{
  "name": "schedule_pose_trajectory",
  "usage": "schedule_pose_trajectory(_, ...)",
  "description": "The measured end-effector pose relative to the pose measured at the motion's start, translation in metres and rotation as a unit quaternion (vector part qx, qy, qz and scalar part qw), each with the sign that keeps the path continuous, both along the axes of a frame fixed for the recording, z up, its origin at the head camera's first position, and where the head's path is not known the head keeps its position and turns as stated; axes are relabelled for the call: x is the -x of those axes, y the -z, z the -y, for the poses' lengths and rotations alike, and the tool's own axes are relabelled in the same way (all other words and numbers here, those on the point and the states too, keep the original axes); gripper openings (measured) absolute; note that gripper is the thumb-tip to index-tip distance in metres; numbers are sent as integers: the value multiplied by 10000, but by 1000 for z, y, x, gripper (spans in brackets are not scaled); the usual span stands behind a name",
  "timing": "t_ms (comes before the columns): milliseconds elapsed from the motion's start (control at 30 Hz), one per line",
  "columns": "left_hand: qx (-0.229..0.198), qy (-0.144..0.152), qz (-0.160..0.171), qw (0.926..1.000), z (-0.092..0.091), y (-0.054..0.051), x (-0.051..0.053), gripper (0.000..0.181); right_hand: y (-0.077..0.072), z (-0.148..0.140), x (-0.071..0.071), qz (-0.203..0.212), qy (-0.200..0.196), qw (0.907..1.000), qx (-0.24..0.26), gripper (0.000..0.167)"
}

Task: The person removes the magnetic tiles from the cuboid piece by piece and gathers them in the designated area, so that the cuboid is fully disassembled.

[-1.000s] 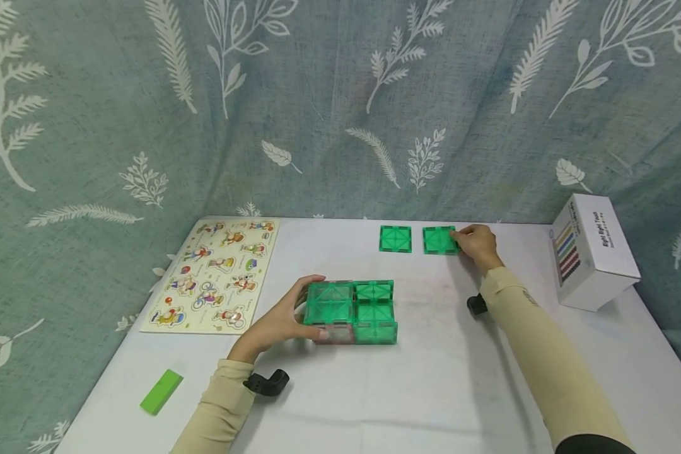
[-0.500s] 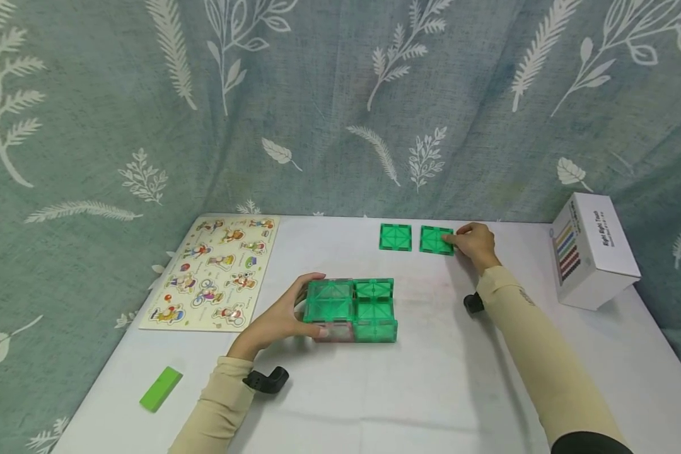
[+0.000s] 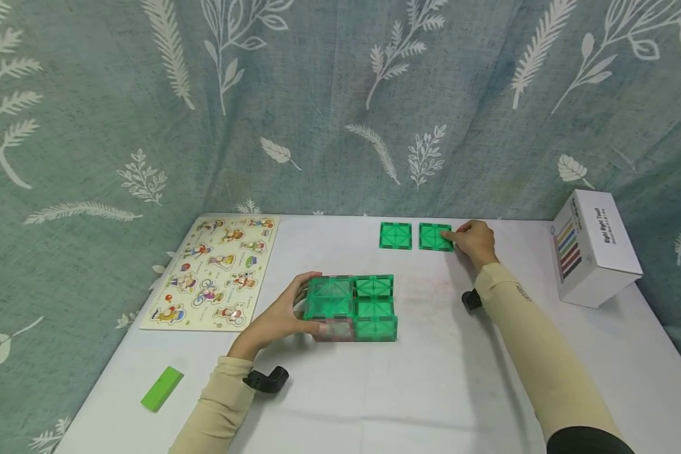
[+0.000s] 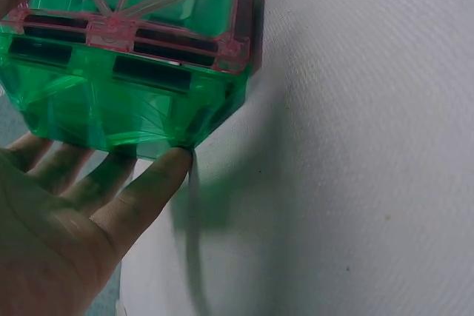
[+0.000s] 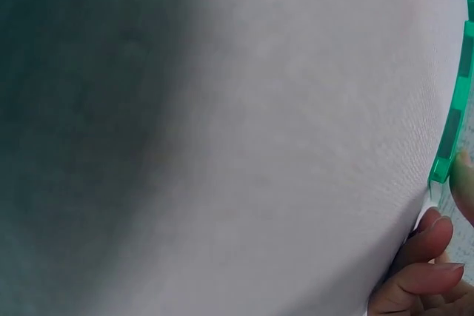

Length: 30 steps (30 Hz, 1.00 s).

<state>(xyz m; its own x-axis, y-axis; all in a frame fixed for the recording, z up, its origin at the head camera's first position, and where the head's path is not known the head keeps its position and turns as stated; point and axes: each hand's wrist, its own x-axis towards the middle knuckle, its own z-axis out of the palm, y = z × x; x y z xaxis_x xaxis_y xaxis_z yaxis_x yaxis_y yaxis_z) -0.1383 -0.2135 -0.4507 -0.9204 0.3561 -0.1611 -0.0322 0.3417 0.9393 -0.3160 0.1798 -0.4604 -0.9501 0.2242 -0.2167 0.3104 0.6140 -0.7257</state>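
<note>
My left hand (image 3: 279, 315) grips the left end of a low box-like build of see-through magnetic tiles (image 3: 374, 308), thumb in front and fingers behind. The build is mostly green, with a pinkish clear tile (image 3: 340, 330) on its front; pink edging (image 4: 111, 33) shows in the left wrist view. At the back, my right hand (image 3: 475, 243) pinches the right edge of a flat green square tile (image 3: 433, 236). In the right wrist view, only the edge of that tile (image 5: 453, 120) shows, beside the thumb. Another green square tile (image 3: 395, 236) lies just left of it.
On the left lies a picture puzzle board (image 3: 215, 274). Nearer the front left is a light green block (image 3: 162, 389). A white box (image 3: 596, 249) stands at the right rear. Behind the white table (image 3: 420, 391) hangs a leaf-patterned curtain (image 3: 318, 94).
The tile under my right hand has slid slightly left, closer to the other loose tile, and the right hand has moved with it. My left hand keeps its hold on the build.
</note>
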Motion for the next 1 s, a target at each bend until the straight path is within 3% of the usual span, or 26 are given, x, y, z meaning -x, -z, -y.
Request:
schedule_pose_trajectory(300,-65,-9,-57,10000,1,-2,1,102,-5,1,4,32,38,9999,-151,46)
schedule_pose_trajectory(800,11,75,138,9999,2,3,-6,101,8,1,-4,18,-87,9995,-305,45)
schedule_pose_trajectory(1000,110,136,57,9998,6,-2,-3,104,-1,1,-4,-49,-244,9980,-586,52)
